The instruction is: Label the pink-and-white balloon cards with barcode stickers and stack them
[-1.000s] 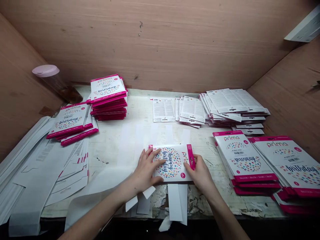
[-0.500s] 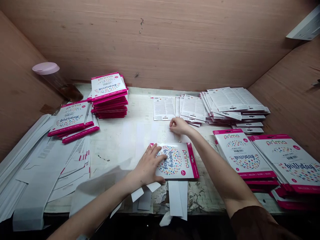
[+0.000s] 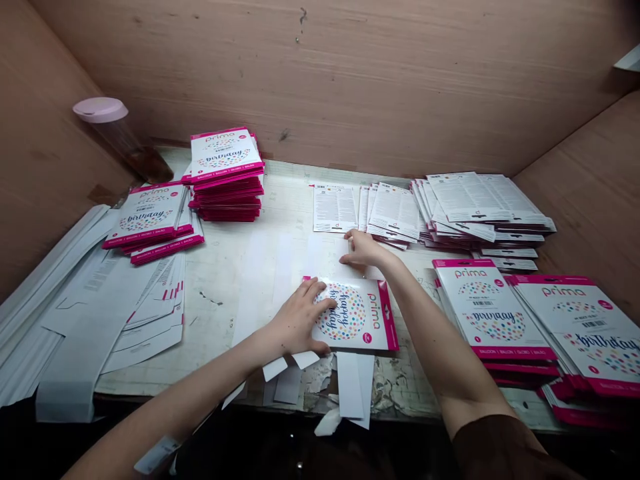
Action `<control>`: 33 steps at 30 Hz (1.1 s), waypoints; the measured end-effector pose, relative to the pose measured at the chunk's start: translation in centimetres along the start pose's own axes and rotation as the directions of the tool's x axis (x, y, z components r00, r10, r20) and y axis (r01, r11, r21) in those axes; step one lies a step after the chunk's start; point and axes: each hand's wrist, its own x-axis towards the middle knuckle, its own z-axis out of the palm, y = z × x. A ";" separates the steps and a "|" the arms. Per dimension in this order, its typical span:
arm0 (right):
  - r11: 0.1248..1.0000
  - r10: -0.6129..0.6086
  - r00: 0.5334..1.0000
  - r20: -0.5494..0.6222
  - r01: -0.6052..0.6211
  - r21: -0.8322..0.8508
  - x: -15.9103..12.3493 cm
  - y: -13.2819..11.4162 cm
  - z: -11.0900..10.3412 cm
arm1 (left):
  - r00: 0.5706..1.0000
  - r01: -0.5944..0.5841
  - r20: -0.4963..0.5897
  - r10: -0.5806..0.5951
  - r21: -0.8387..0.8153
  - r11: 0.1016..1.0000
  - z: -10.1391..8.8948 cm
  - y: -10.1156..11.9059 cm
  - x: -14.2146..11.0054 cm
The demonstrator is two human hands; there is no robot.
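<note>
My left hand (image 3: 300, 319) lies with spread fingers on a balloon packet (image 3: 345, 317). The packet is white with pink ends, printed "prima" and "happy birthday" in a ring of coloured dots, and turned sideways on the table. Just beyond it, my right hand (image 3: 364, 249) rests low over pale translucent strips (image 3: 320, 250) on the tabletop. Its thumb and forefinger stand apart, and I see nothing between them; the other fingers are curled and partly hidden. White paper strips (image 3: 351, 387) stick out below the packet over the table's front edge.
Packet stacks stand at the back left (image 3: 225, 177), left (image 3: 145, 217) and right (image 3: 493, 313). Back-side-up packets (image 3: 465, 200) lie at the back right. A pink-lidded bottle (image 3: 123, 137) leans in the left corner, near long white sheets (image 3: 65, 320). Wooden walls (image 3: 320, 87) enclose the table.
My right thumb and forefinger have parted from a pinch. The white sheet beside my left forearm is out of view. The camera view has shifted slightly; my left hand stays on the packet.
</note>
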 end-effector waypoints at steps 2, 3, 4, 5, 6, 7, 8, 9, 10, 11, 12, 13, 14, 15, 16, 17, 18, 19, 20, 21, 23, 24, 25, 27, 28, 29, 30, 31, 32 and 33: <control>1.000 -0.007 1.000 0.022 0.007 -0.001 0.5 -0.6 -0.5 | 1.000 -0.005 -0.006 0.005 -0.001 1.000 0.0 0.0 0.0; 1.000 -0.016 1.000 0.021 0.016 0.003 0.0 -0.9 -0.9 | 1.000 -0.008 -0.008 0.008 0.000 1.000 0.0 0.0 0.0; 1.000 -0.025 1.000 0.019 0.024 0.010 -0.8 -1.3 -1.4 | 1.000 -0.011 -0.008 0.011 0.003 1.000 0.1 -0.1 0.0; 0.999 -0.042 0.999 0.014 0.042 0.030 -2.0 -1.7 -1.8 | 1.000 -0.013 -0.009 0.013 0.006 1.000 0.1 -0.1 0.0; 0.995 -0.075 0.997 0.001 0.075 0.065 -3.5 -2.1 -2.0 | 1.000 -0.014 -0.012 0.014 0.008 1.000 0.2 -0.2 0.0; 0.986 -0.125 0.992 -0.019 0.126 0.106 -5.3 -2.4 -2.1 | 1.000 -0.014 -0.018 0.015 0.009 1.000 0.3 -0.2 0.0; 0.971 -0.188 0.981 -0.050 0.194 0.139 -7.2 -2.7 -1.9 | 1.000 -0.016 -0.027 0.016 0.006 1.000 0.3 -0.2 0.0; 0.950 -0.259 0.962 -0.092 0.270 0.155 -9.2 -2.8 -1.4 | 0.999 -0.018 -0.038 0.018 0.001 1.000 0.4 -0.3 0.0; 0.928 -0.325 0.936 -0.135 0.343 0.144 -11.1 -2.9 -0.7 | 0.999 -0.020 -0.047 0.020 -0.004 1.000 0.5 -0.3 0.0; 0.908 -0.380 0.908 -0.177 0.403 0.113 -12.9 -2.8 0.2 | 0.998 -0.023 -0.052 0.023 -0.005 1.000 0.5 -0.3 0.1; 0.893 -0.422 0.881 -0.212 0.445 0.072 -14.5 -2.6 1.2 | 0.998 -0.028 -0.049 0.028 0.002 1.000 0.5 -0.4 0.1; 0.880 -0.452 0.858 -0.245 0.474 0.036 -15.9 -2.4 2.2 | 0.999 -0.035 -0.040 0.036 0.019 0.999 0.6 -0.4 0.1; 0.870 -0.470 0.839 -0.275 0.493 0.016 -17.2 -2.3 3.1 | 0.999 -0.041 -0.030 0.042 0.043 0.998 0.6 -0.4 0.1; 0.864 -0.478 0.828 -0.294 0.504 0.012 -18.4 -2.1 3.8 | 0.999 -0.046 -0.016 0.048 0.070 0.996 0.6 -0.4 0.2; 0.859 -0.483 0.824 -0.295 0.511 0.021 -19.6 -2.1 4.2 | 0.999 -0.051 -0.005 0.052 0.094 0.994 0.5 -0.4 0.2; 0.854 -0.492 0.827 -0.271 0.519 0.035 -20.7 -2.1 4.3 | 0.998 -0.055 0.004 0.055 0.112 0.992 0.5 -0.4 0.2; 0.851 -0.502 0.836 -0.220 0.523 0.048 -21.9 -2.3 4.3 | 0.998 -0.057 0.011 0.056 0.125 0.991 0.4 -0.4 0.2; 0.852 -0.509 0.848 -0.149 0.521 0.050 -23.2 -2.5 4.1 | 0.998 -0.057 0.017 0.055 0.134 0.989 0.4 -0.3 0.3; 0.856 -0.512 0.856 -0.074 0.516 0.032 -24.4 -2.8 3.8 | 0.998 -0.058 0.024 0.055 0.143 0.988 0.3 -0.3 0.3; 0.859 -0.512 0.859 -0.011 0.512 -0.010 -25.5 -3.1 3.6 | 0.998 -0.060 0.033 0.055 0.155 0.986 0.3 -0.3 0.3; 0.849 -0.513 0.857 0.036 0.514 -0.122 -27.2 -3.6 3.4 | 0.996 -0.074 0.060 0.064 0.184 0.980 0.3 -0.3 0.3; 0.835 -0.530 0.848 0.021 0.525 -0.166 -27.7 -3.9 3.5 | 0.994 -0.087 0.079 0.073 0.198 0.976 0.3 -0.3 0.3; 0.816 -0.555 0.832 -0.002 0.544 -0.195 -28.0 -4.1 3.5 | 0.992 -0.101 0.097 0.082 0.208 0.973 0.4 -0.3 0.4; 0.788 -0.595 0.803 -0.035 0.573 -0.226 -27.8 -4.4 3.5 | 0.988 -0.119 0.127 0.094 0.212 0.970 0.6 -0.4 0.4; 0.778 -0.605 0.795 -0.036 0.581 -0.237 -27.5 -4.6 3.5 | 0.987 -0.121 0.134 0.094 0.208 0.971 0.7 -0.5 0.4; 0.771 -0.611 0.791 -0.029 0.587 -0.248 -27.2 -4.6 3.4 | 0.987 -0.117 0.136 0.090 0.201 0.973 0.8 -0.5 0.4; 0.766 -0.615 0.788 -0.021 0.591 -0.254 -26.9 -4.7 3.2 | 0.987 -0.112 0.133 0.087 0.194 0.975 0.8 -0.6 0.4; 0.766 -0.615 0.788 -0.017 0.592 -0.251 -26.6 -4.7 3.1 | 0.988 -0.109 0.129 0.086 0.187 0.976 0.9 -0.6 0.4; 0.772 -0.612 0.790 -0.024 0.591 -0.233 -26.4 -4.7 2.9 | 0.988 -0.110 0.125 0.088 0.181 0.977 0.9 -0.6 0.4; 0.789 -0.599 0.800 -0.038 0.581 -0.200 -26.2 -4.7 2.6 | 0.988 -0.113 0.122 0.092 0.176 0.978 0.9 -0.6 0.4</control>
